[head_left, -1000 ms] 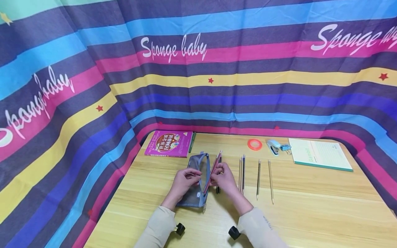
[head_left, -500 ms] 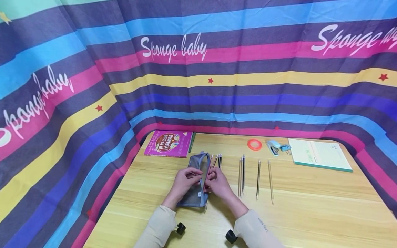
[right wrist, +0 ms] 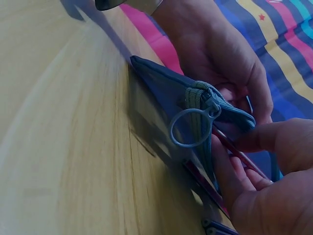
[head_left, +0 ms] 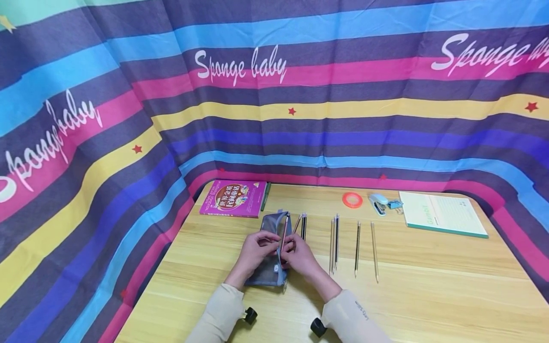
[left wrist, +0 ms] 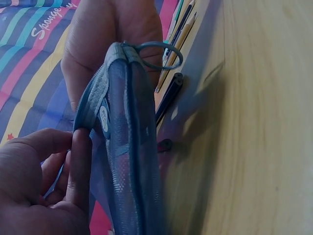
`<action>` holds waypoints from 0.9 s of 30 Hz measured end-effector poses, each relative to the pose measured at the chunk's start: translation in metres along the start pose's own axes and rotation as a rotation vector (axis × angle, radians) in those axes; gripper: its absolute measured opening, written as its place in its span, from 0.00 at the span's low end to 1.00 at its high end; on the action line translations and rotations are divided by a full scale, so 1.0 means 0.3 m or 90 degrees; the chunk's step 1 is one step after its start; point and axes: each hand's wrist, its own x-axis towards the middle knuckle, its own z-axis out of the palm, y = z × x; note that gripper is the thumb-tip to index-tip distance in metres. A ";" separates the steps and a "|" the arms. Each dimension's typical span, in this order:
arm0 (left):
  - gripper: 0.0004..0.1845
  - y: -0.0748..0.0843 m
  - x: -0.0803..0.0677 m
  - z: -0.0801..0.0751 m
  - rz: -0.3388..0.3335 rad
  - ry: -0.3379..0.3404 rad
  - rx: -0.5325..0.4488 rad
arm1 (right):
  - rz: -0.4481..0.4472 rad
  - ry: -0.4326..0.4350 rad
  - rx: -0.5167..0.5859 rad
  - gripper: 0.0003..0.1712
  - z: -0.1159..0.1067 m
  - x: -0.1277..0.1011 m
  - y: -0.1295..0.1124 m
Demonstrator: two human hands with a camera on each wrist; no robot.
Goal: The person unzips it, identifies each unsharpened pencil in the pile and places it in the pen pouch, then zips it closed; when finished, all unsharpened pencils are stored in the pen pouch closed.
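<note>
Head view: a grey mesh pencil case [head_left: 271, 247] stands on the worktop [head_left: 429, 295], mouth held apart by the left hand [head_left: 253, 251]; the right hand [head_left: 300, 255] pinches a red pencil [head_left: 284, 228], its lower end inside the case. A second ago that pencil was tilted beside the case, higher up. Four loose pencils [head_left: 343, 243] lie to the right.

Left wrist view: left fingers [left wrist: 80, 161] curl on the case rim [left wrist: 105, 98].

Right wrist view: right fingers [right wrist: 274, 142] grip the red pencil [right wrist: 239, 152] at the zip ring [right wrist: 190, 128]
</note>
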 end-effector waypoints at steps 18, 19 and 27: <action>0.14 0.012 -0.001 -0.003 0.003 -0.006 -0.008 | 0.014 -0.025 0.005 0.20 -0.010 -0.002 0.006; 0.13 0.010 -0.001 -0.003 0.002 -0.007 -0.008 | 0.015 -0.024 0.005 0.21 -0.011 -0.001 0.007; 0.11 0.006 0.001 -0.002 0.003 -0.008 0.002 | 0.024 -0.022 0.011 0.25 -0.025 -0.001 0.009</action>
